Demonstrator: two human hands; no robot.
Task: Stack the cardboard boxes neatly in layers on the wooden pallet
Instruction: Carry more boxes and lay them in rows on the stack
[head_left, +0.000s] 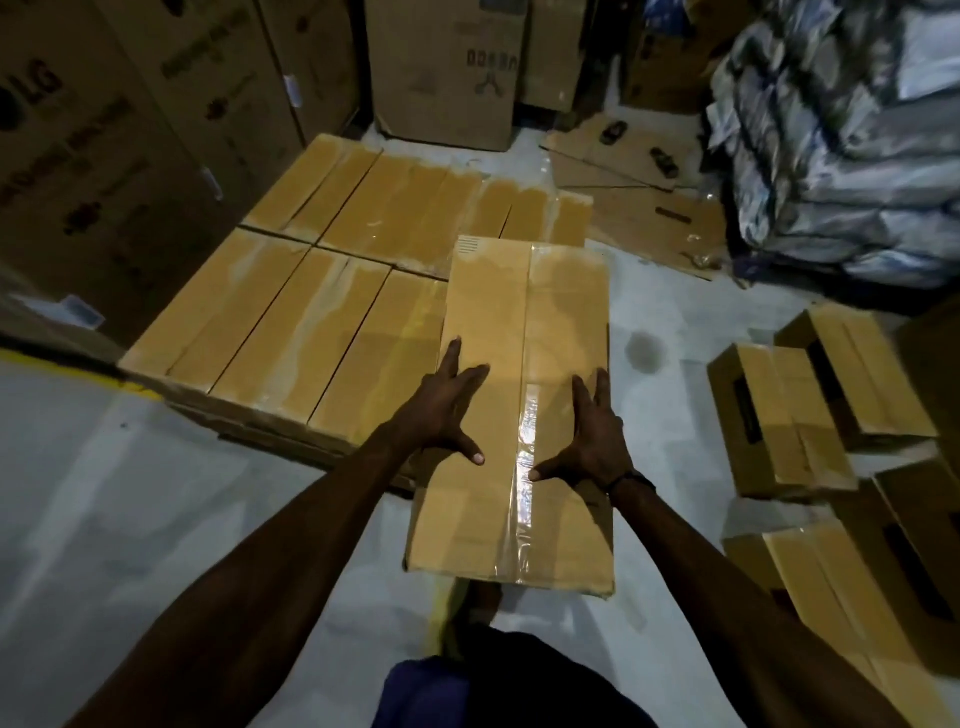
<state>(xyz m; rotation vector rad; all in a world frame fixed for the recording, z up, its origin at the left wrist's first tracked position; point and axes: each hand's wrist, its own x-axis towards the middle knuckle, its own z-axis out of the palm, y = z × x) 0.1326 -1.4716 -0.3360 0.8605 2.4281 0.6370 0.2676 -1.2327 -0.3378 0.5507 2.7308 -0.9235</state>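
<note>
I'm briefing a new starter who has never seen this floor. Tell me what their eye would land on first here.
First, the long taped box at centre, with the left hand and right hand spread flat on its top, its near end overhanging the floor. Behind and left of it lies the flat layer of matching boxes already laid side by side. At the right edge, loose boxes sit jumbled on the floor.

Grey concrete floor (130, 493), flattened cardboard sheets (623, 171), loose boxes (779, 421) at right
</note>
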